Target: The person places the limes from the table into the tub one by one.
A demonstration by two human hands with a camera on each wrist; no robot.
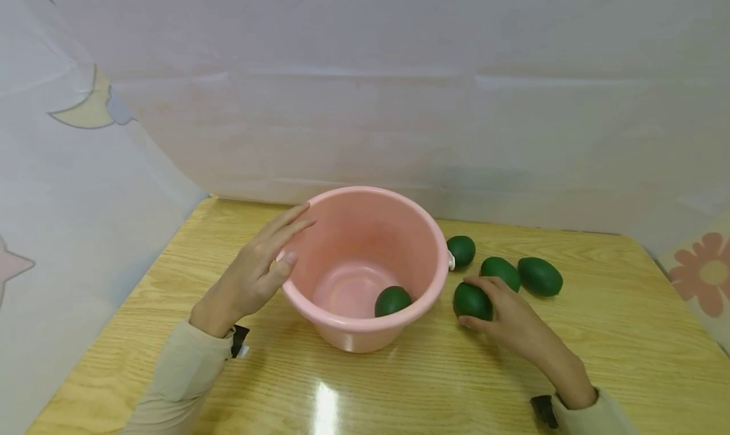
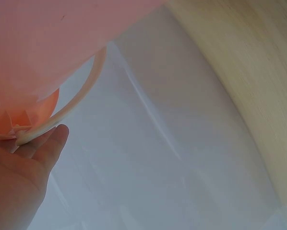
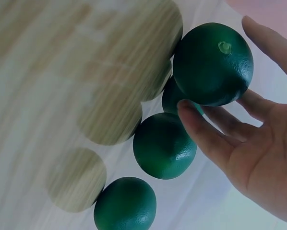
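Observation:
A pink bucket (image 1: 359, 197) stands upright on the wooden table, with one dark green avocado (image 1: 393, 301) inside. At the bucket's left side my left hand (image 1: 251, 273) rests against the rim, its fingers extended and thumb at the edge. In the left wrist view its fingertips (image 2: 57, 143) lie by the end of the bucket's pale handle (image 2: 81, 93). To the right of the bucket, my right hand (image 1: 516, 321) reaches round an avocado (image 3: 213, 64) on the table. Its fingers are spread along one side; the thumb is slightly apart from the fruit in the right wrist view.
More avocados lie close by: one beside the bucket (image 1: 462, 251), one just behind my right fingers (image 1: 502, 272), and one farther right (image 1: 540, 277). A pale sheet (image 1: 399, 118) hangs behind the table's (image 1: 274, 384) back edge.

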